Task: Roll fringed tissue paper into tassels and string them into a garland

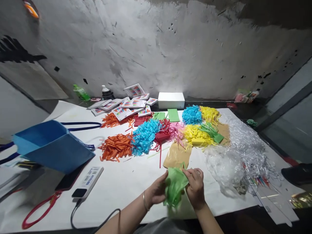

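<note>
Both hands, the left hand and the right hand, are clamped on a bunch of green paper strips at the near edge of the white-covered table. A brown paper envelope lies just beyond; clear plastic wrap sits near the right edge, and heaps of orange strips and blue strips lie mid-table.

You face a rough grey plastered wall with dark scuffs | your white paper-covered desk butts against it | a bright light patch falls behind a white rectangular box | a dark slanted frame edges your right
</note>
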A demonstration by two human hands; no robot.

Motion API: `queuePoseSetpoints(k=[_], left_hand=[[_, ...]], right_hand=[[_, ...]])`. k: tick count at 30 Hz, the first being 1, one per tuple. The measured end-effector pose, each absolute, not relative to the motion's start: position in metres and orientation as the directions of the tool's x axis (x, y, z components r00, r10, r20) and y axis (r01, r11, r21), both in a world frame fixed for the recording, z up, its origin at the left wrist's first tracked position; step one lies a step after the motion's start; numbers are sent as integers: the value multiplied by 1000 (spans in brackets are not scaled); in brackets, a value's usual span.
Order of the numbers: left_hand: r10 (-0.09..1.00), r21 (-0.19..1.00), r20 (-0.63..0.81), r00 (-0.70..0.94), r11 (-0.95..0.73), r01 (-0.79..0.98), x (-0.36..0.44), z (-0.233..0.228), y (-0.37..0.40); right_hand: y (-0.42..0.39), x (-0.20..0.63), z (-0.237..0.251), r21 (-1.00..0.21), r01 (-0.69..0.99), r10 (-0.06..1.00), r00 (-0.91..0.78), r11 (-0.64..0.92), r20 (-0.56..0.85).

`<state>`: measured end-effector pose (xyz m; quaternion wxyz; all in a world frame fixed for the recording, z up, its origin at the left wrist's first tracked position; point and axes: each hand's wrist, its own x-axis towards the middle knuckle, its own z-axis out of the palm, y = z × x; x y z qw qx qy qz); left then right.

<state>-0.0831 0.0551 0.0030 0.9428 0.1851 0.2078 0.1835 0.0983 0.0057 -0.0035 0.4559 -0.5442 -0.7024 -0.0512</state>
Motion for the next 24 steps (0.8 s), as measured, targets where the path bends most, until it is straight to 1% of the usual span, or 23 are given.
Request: queuePoseSetpoints(k=[2, 3, 6, 10, 13, 15, 21, 24], left_hand=[[347, 355, -319, 882, 907, -228, -80, -12, 43], [329, 350, -313, 891, 912, -214, -79, -18, 39], [324, 420, -280, 904, 888, -188, -76, -24, 34], [390, 579, -263, 883, 796, -179, -69, -14, 47], [403, 685, -294, 867, 722, -104, -67, -4, 62], [415, 723, -304, 857, 687, -77, -66, 1, 72], [507, 807, -278, 816, 584, -88, -62, 18, 85], [533, 835, -301, 791, 548, -51, -68, 23, 87]], right_hand=[[11, 102, -15, -437, 818, 720, 42, 373, 693], [13, 107, -19, -440, 823, 723, 53, 359, 689], [15, 133, -21, -426, 847, 732, 67, 317, 678], [9, 175, -6, -365, 902, 711, 99, 232, 697], [3, 195, 2, -308, 933, 690, 99, 186, 717], [2, 202, 4, -264, 949, 684, 79, 171, 725], [-9, 222, 14, -131, 986, 694, 21, 106, 720], [-20, 218, 11, -91, 989, 692, -15, 117, 722]])
